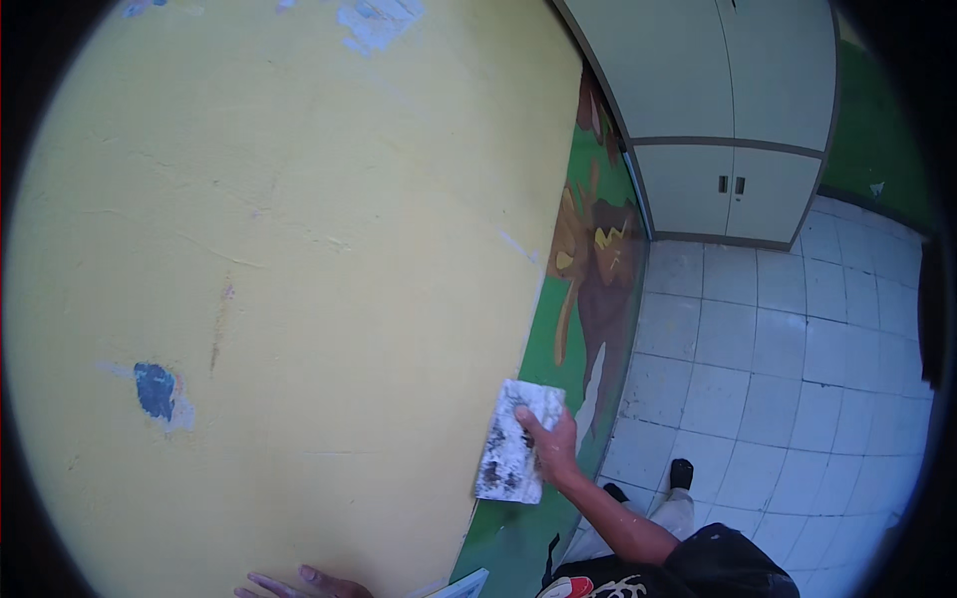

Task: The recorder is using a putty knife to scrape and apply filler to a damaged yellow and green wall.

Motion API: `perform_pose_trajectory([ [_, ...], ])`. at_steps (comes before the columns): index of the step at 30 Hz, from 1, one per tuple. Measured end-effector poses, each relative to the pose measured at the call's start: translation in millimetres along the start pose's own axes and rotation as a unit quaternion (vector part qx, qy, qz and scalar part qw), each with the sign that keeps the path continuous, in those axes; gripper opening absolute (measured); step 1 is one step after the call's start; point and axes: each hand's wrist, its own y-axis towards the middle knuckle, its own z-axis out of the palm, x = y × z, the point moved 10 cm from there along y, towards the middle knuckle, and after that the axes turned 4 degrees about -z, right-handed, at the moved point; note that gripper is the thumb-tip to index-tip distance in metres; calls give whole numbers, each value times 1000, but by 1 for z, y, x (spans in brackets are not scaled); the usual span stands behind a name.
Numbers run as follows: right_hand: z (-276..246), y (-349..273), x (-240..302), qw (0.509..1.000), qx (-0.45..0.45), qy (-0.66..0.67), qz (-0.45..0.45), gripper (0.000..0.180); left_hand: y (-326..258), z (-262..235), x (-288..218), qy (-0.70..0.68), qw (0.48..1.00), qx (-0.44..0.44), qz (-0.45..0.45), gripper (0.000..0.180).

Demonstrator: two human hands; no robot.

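Note:
My right hand (554,450) grips a flat rectangular block (513,439), stained white and grey, and holds it against the lower edge of the yellow wall (299,219), where the yellow meets a green painted band. At the bottom edge, the fingers of my left hand (299,583) lie spread flat on the yellow wall and hold nothing. A blue chipped patch (156,390) shows on the wall, far left of the block.
A green and brown mural (588,269) covers the lower wall. A grey cabinet (728,120) stands at the far end on the white tiled floor (797,359). My black shoe (681,470) is below. A white-edged object (459,586) pokes in at the bottom.

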Motion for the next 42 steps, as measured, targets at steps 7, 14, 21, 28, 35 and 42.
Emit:
perform_pose_trajectory([
  [7, -19, -7, -32, 997, -55, 52, -3, 46, 1, 4, -17, 61, 997, -24, 48, 60],
  [14, -12, -5, -19, 997, -36, 66, 16, 44, -4, 9, -11, 46, 998, -5, 42, 57],
  [21, -22, -4, -19, 999, -35, 25, -19, 47, -5, 7, 0, 17, 999, 4, 42, 58],
  [28, -11, -7, -13, 998, -51, 35, -15, 47, -8, 7, 3, 0, 999, 8, 44, 58],
  [35, 26, 17, 29, 996, 24, 46, -76, 52, -13, 16, 1, -25, 1000, 7, 13, 54],
  [42, -22, -10, -18, 998, 17, 18, -54, 57, -10, 12, -4, -18, 1000, -13, 18, 52],
])
